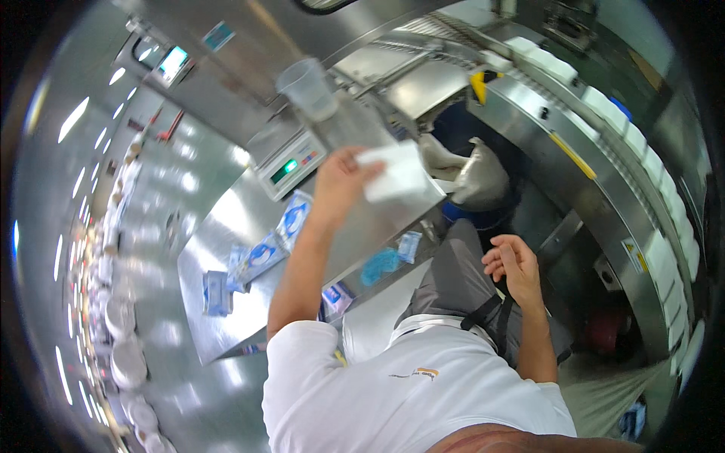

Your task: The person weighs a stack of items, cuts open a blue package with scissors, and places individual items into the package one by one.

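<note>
Left hand (341,183): fingers closed on the left edge of a flat, white, roughly rectangular sheet (400,174), motion-blurred, material indeterminate, held above a shiny stainless-steel worktop (343,245); right hand (516,268): fingers loosely curled beside the grey-trousered leg (453,275), cannot tell whether they hold anything. Outward from the sheet: grey weighing scale (266,172) with green-lit display, translucent plastic beaker (308,89) beyond, crumpled blue-and-white plastic packets (264,254) on the worktop, off-white sack (483,180) to the right.

At nine o'clock the table (219,234) looks glossy metal, at eleven the beaker (308,90) smooth plastic, at one the sheet (396,172) matt.
</note>
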`<state>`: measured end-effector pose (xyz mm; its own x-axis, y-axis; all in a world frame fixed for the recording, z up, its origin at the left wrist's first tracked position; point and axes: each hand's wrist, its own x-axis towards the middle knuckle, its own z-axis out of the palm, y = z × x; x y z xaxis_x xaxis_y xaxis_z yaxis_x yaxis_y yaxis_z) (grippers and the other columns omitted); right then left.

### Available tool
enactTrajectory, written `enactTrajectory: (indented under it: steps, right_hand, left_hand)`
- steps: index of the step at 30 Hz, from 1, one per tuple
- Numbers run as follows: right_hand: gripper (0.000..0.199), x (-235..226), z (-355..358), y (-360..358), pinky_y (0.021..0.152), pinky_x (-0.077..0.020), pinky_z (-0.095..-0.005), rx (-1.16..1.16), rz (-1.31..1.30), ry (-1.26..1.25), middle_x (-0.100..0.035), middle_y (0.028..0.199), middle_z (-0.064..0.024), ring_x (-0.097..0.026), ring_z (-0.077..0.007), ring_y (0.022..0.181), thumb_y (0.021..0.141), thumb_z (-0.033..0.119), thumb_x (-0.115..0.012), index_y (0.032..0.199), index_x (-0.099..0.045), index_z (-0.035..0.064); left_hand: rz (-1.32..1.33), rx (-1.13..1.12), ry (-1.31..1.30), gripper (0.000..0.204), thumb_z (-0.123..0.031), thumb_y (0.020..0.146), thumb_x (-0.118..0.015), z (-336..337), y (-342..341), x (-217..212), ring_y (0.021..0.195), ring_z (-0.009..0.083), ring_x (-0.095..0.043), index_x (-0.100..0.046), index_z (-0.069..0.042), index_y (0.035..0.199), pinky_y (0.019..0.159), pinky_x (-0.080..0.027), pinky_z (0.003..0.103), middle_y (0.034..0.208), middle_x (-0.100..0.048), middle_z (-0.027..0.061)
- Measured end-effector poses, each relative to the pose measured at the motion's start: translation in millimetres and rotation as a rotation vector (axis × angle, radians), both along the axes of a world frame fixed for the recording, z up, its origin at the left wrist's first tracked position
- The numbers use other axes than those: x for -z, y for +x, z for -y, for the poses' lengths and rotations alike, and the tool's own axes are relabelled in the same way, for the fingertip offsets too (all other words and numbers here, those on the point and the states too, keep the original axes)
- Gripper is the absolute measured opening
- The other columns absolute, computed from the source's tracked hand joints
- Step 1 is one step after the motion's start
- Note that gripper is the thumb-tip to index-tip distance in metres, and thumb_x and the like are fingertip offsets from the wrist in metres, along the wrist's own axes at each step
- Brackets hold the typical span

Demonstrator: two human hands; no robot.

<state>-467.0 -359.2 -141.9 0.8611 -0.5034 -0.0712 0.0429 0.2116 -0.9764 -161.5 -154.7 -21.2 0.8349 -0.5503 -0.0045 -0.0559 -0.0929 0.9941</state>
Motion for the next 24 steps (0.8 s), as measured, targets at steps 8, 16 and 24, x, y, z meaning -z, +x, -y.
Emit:
enactTrajectory:
  steps: [8,16,24]
  right_hand:
    - [0.028,25.3,-8.2,20.1,0.059,-0.0500,-0.0252,-0.177,-0.233,-0.038,-0.073,0.091,-0.0079,-0.069,-0.0129,0.073,0.109,0.028,-0.056,0.120,-0.063,0.0034]
    - [0.029,40.2,-14.0,37.7,0.063,-0.0515,-0.0258,-0.175,-0.333,-0.095,-0.073,0.093,-0.0080,-0.069,-0.0131,0.075,0.109,0.029,-0.056,0.121,-0.063,0.0034]
    - [0.035,76.7,4.3,16.3,0.067,-0.0532,-0.0267,-0.129,-0.482,-0.103,-0.073,0.094,-0.0085,-0.070,-0.0139,0.078,0.109,0.035,-0.056,0.120,-0.065,0.0039]
  left_hand:
    - [0.057,-0.449,0.127,0.040,-0.019,0.089,-0.084,-155.2,219.1,-9.5,0.077,0.0207,-0.070,-0.070,0.011,0.110,0.065,-0.057,0.032,0.095,-0.071,0.0132]
    - [0.348,-0.662,0.656,0.067,-0.041,0.087,-0.084,-207.6,282.9,8.5,0.078,0.0225,-0.068,-0.062,0.015,0.116,0.066,-0.063,0.036,0.095,-0.067,0.0161]
    - [-0.250,-0.635,0.204,0.113,-0.075,0.082,-0.073,-236.1,279.3,22.1,0.105,0.0411,-0.068,-0.043,0.014,0.145,0.087,-0.062,0.051,0.126,-0.059,0.0316]
